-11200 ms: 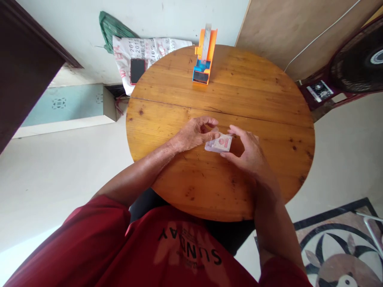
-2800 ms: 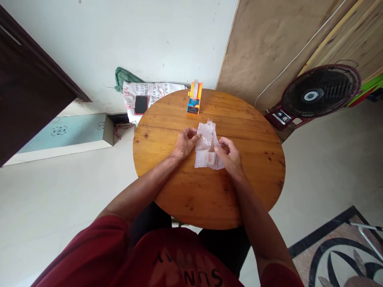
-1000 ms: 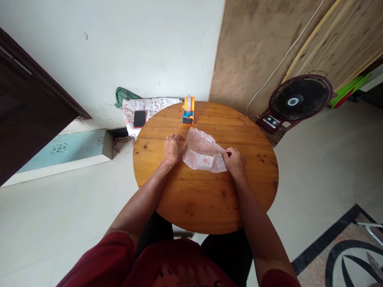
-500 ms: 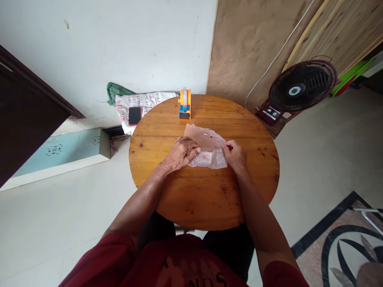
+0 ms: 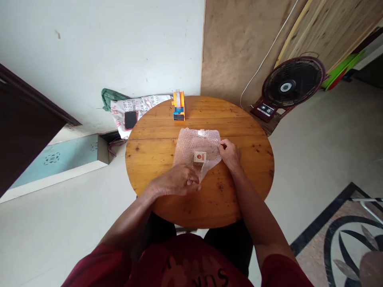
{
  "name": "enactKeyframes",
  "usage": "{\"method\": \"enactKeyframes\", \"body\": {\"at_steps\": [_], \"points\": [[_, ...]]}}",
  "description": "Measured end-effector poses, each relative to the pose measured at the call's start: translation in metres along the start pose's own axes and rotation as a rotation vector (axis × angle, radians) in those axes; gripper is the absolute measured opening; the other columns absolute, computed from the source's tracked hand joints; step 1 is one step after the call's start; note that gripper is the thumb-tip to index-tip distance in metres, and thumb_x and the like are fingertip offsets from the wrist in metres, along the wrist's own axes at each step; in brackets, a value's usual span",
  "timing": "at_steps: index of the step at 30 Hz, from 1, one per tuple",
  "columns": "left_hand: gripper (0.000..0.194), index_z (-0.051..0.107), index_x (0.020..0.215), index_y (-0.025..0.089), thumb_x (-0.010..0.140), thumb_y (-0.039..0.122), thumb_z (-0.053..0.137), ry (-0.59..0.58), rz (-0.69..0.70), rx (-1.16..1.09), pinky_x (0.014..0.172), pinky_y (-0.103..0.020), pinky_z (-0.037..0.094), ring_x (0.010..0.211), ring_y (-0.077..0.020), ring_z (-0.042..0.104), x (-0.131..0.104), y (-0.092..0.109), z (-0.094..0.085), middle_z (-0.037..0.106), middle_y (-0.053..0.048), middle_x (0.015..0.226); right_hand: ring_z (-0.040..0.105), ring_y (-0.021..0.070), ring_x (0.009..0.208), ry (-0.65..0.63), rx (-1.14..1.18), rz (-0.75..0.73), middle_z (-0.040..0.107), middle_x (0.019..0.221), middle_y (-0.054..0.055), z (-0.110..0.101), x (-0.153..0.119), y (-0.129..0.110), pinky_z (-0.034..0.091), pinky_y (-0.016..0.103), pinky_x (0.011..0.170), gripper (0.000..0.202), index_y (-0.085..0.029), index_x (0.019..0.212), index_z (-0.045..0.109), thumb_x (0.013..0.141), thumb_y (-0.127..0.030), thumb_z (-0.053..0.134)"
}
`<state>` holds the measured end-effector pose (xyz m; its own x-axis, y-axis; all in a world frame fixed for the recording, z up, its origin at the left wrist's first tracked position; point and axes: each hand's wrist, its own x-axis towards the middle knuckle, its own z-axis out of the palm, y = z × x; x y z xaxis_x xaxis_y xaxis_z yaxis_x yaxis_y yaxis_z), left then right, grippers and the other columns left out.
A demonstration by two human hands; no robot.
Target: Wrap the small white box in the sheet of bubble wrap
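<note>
A sheet of bubble wrap (image 5: 187, 145) lies spread on the round wooden table (image 5: 236, 119). On it rests a small box (image 5: 200, 156), pale with a red mark on top. My left hand (image 5: 179, 180) is at the sheet's near edge, its fingers closed on the bubble wrap by the lifted near corner; it is slightly blurred. At the sheet's right edge, my right hand (image 5: 229, 153) pinches the bubble wrap between thumb and fingers. The near right part of the sheet curls up between both hands.
An orange and blue tape dispenser (image 5: 178, 107) stands at the table's far edge. Beyond the left edge, a phone (image 5: 130, 120) lies on a white printed sack (image 5: 118, 119) beside a green bag (image 5: 110, 97). A fan (image 5: 287, 85) stands right of the table, near a hanging white cord (image 5: 265, 59).
The bubble wrap, folded over before, is now opened out toward me, and the box shows uncovered. My left hand has moved nearer to my body; my right hand keeps to the right edge.
</note>
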<state>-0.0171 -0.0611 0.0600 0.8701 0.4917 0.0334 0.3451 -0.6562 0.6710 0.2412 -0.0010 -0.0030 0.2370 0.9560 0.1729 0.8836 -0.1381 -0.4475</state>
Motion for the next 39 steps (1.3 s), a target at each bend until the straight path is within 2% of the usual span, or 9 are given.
{"method": "enactKeyframes", "body": {"at_steps": [5,12,16,18,22,26,33,36,39], "points": [[0.023,0.07,0.076,0.02,0.092,0.031,0.059,-0.058,-0.014,0.075,0.09,-0.035,0.039,0.08,-0.0168,0.062,-0.006,0.003,0.028,0.069,-0.001,0.076,0.057,0.0177,0.077,-0.021,0.001,-0.004,0.074,0.091,0.002,-0.001,-0.001,-0.002,0.028,0.029,0.064,0.018,-0.023,0.091,0.07,0.087,-0.026,0.052],[0.028,0.053,0.08,0.019,0.096,0.043,0.05,0.33,-0.238,-0.277,0.073,-0.03,0.044,0.074,-0.0155,0.055,-0.018,0.001,0.05,0.061,-0.001,0.079,0.056,0.0175,0.076,-0.008,-0.002,-0.008,0.073,0.09,0.003,-0.001,0.0,-0.002,0.028,0.029,0.063,0.019,-0.023,0.092,0.068,0.088,-0.026,0.051],[0.025,0.052,0.108,0.021,0.101,0.041,0.038,0.416,-0.313,-0.48,0.071,-0.029,0.047,0.069,-0.0153,0.056,-0.018,0.0,0.055,0.059,0.002,0.072,0.055,0.0179,0.076,-0.012,-0.011,-0.008,0.073,0.091,0.003,-0.002,0.0,-0.003,0.027,0.029,0.062,0.02,-0.023,0.094,0.069,0.087,-0.026,0.05],[0.024,0.055,0.108,0.021,0.101,0.033,0.036,0.387,-0.3,-0.425,0.069,-0.028,0.046,0.064,-0.0143,0.055,-0.012,-0.001,0.056,0.057,0.003,0.067,0.055,0.0178,0.075,-0.018,-0.011,-0.003,0.073,0.09,0.003,-0.003,-0.001,-0.003,0.026,0.028,0.062,0.02,-0.023,0.093,0.069,0.087,-0.026,0.05],[0.029,0.057,0.067,0.019,0.092,0.019,0.044,0.281,-0.3,0.01,0.066,-0.028,0.041,0.059,-0.0143,0.054,0.005,0.002,0.059,0.057,0.0,0.06,0.057,0.0181,0.076,-0.013,-0.002,-0.016,0.075,0.091,0.004,-0.006,-0.001,-0.005,0.027,0.029,0.062,0.021,-0.023,0.093,0.07,0.089,-0.029,0.05],[0.025,0.067,0.071,0.02,0.09,0.018,0.05,0.256,-0.371,0.349,0.075,-0.033,0.044,0.064,-0.0189,0.063,0.02,0.009,0.067,0.067,-0.003,0.064,0.06,0.0195,0.077,-0.024,-0.013,-0.009,0.076,0.093,0.007,-0.01,-0.002,-0.006,0.027,0.03,0.063,0.029,-0.022,0.092,0.072,0.094,-0.037,0.047],[0.031,0.073,0.081,0.022,0.097,0.038,0.053,0.284,-0.485,0.412,0.08,-0.035,0.046,0.072,-0.0206,0.069,0.026,0.016,0.076,0.075,-0.005,0.074,0.064,0.022,0.083,-0.048,-0.008,0.012,0.077,0.096,0.008,-0.01,0.002,-0.003,0.032,0.03,0.064,0.03,-0.022,0.096,0.074,0.093,-0.038,0.048],[0.035,0.071,0.076,0.021,0.099,0.038,0.051,0.306,-0.495,0.414,0.08,-0.036,0.046,0.073,-0.0205,0.068,0.027,0.017,0.079,0.074,-0.005,0.077,0.065,0.0225,0.084,-0.052,0.0,0.007,0.077,0.098,0.008,-0.009,0.003,-0.001,0.033,0.03,0.065,0.03,-0.022,0.097,0.075,0.092,-0.036,0.048],[0.024,0.069,0.078,0.02,0.092,0.039,0.063,0.392,-0.474,0.431,0.086,-0.039,0.047,0.085,-0.0238,0.068,0.025,0.013,0.085,0.073,-0.006,0.086,0.065,0.0224,0.083,-0.063,0.009,0.002,0.077,0.098,0.008,-0.009,0.004,-0.001,0.035,0.03,0.065,0.029,-0.023,0.098,0.075,0.091,-0.035,0.049]]}}
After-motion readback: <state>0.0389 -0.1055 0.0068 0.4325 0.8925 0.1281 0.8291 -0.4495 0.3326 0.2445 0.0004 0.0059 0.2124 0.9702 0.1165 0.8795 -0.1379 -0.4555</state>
